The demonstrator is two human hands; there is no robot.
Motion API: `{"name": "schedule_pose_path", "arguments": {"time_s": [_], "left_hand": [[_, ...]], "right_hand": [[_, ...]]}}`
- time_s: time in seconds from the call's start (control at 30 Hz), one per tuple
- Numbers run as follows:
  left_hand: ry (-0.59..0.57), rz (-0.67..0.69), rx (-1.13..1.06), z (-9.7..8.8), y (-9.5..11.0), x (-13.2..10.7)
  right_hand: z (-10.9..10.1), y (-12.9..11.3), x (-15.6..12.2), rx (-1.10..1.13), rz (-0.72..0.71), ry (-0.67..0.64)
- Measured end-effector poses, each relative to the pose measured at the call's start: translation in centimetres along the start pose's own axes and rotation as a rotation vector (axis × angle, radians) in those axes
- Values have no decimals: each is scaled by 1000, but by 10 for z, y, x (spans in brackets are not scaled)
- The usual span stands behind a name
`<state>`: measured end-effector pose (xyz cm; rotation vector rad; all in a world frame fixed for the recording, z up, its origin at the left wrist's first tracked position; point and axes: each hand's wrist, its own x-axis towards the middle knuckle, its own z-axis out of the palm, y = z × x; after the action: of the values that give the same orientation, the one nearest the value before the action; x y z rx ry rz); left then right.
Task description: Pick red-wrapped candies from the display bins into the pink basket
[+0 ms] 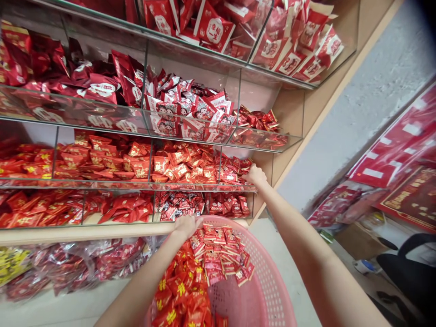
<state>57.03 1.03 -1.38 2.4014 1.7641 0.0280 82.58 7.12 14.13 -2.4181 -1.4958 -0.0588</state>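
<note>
My left hand (186,227) is closed over the far rim of a pink plastic basket (269,263). Inside the basket, larger red packets with yellow print (180,288) lie on the left, and small flat red-and-gold packets (221,250) are heaped toward the far side. My right hand (256,176) reaches to the right end of a shelf, over the glass front of a compartment of small red packets (233,169). Its fingers are curled against those packets, and what they hold is hidden.
Shelves with glass dividers (146,68) hold more red packets, including white-and-red ones (194,109). Plastic bags of packets (68,265) lie under the bottom shelf. To the right are a grey wall (340,136), a cardboard box (359,240) and a black object (408,268).
</note>
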Motion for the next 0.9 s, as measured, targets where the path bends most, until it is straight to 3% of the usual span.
{"name": "schedule_pose_path", "arguments": {"time_s": [0.37, 0.57, 0.67, 0.73, 0.8, 0.9], "left_hand": [[-17, -12, -2, -3, 1, -1], [-13, -11, -2, -4, 1, 0], [-7, -14, -15, -2, 1, 0], [-6, -15, -22, -1, 0, 1], [-7, -14, -24, 1, -1, 1], [-3, -14, -18, 3, -1, 2]], "right_hand": [[2, 9, -7, -35, -32, -29], [-26, 25, -22, 52, -143, 81], [-33, 40, -56, 342, -290, 50], [-24, 48, -91, 608, -438, -82], [-5, 53, -131, 739, -584, -283], [36, 53, -182, 684, -768, -477]]}}
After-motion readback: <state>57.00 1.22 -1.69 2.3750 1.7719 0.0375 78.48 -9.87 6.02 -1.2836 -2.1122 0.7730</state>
